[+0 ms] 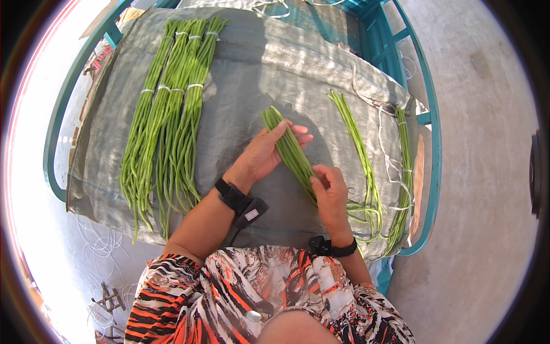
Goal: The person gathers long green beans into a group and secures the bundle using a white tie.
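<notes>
My left hand grips a bunch of green yardlong beans near its upper end, thumb across the front. Lower on the same bunch, my right hand pinches the beans between thumb and fingers. No tie shows on this bunch, and its lower end is hidden behind my right hand and forearm. A few loose beans lie just right of it. On the left, several bean bundles rest side by side, bound with white ties. Another tied bundle lies along the right side.
Grey woven sacking covers the surface under the beans. White strips lie by the right bundle. Teal metal rails border both sides. Tangled white cord and a dark star-shaped object are on the floor at lower left.
</notes>
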{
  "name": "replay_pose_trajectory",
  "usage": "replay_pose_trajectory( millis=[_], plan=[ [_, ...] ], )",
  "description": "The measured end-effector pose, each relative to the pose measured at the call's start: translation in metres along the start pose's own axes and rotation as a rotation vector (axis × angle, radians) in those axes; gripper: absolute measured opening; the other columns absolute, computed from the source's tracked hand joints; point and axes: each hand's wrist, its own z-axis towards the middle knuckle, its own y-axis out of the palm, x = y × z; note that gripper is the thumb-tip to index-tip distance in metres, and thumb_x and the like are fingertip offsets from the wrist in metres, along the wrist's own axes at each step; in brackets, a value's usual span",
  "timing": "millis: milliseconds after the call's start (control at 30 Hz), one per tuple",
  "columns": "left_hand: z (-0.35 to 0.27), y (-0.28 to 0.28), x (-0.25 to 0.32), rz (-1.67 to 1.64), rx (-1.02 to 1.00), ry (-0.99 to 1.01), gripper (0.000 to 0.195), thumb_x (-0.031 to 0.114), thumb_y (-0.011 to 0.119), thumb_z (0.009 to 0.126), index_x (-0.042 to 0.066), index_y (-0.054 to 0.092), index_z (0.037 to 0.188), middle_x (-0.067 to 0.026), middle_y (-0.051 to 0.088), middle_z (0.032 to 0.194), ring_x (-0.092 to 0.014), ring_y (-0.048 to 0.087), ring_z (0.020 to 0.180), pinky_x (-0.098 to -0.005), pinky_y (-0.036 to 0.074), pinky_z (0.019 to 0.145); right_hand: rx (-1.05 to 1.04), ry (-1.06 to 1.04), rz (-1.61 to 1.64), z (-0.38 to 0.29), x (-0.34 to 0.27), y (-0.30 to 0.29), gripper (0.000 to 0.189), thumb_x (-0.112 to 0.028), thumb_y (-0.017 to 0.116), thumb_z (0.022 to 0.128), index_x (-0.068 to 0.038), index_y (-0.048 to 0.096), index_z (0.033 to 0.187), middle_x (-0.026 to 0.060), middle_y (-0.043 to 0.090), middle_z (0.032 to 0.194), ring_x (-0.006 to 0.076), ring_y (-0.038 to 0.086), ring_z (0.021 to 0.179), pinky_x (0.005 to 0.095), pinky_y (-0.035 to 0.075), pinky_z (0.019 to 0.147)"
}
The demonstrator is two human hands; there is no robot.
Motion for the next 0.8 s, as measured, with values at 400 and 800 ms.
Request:
replay_pose_trajectory(
  millis=[400,800],
  plan=[
    [0.002,-0.004,-0.003,0.029,0.043,-0.017,0.025,0.028,0.043,0.099,0.007,0.052,0.089,-0.0043,0.059,0.084,-0.021,0.061,0.086,-0.0374,0.050,0.086,0.003,-0.030,-0.069,0.000,0.002,0.003,0.023,0.000,0.064,0.077,-0.006,0.061,0.099,0.0084,0.055,0.085,0.0208,0.055,0.073,0.0312,0.045,0.065],
    [0.003,-0.005,0.001,-0.171,-0.019,-0.056,0.028,0.036,0.046,0.097,0.014,0.050,0.081,0.0045,0.044,0.066,-0.012,0.050,0.068,-0.0365,0.047,0.087,-0.062,-0.276,-0.351,-0.001,-0.003,0.008,0.035,-0.015,0.071,0.073,-0.008,0.058,0.105,0.0123,0.058,0.093,0.0318,0.057,0.086,0.0402,0.047,0.070]
  ],
)
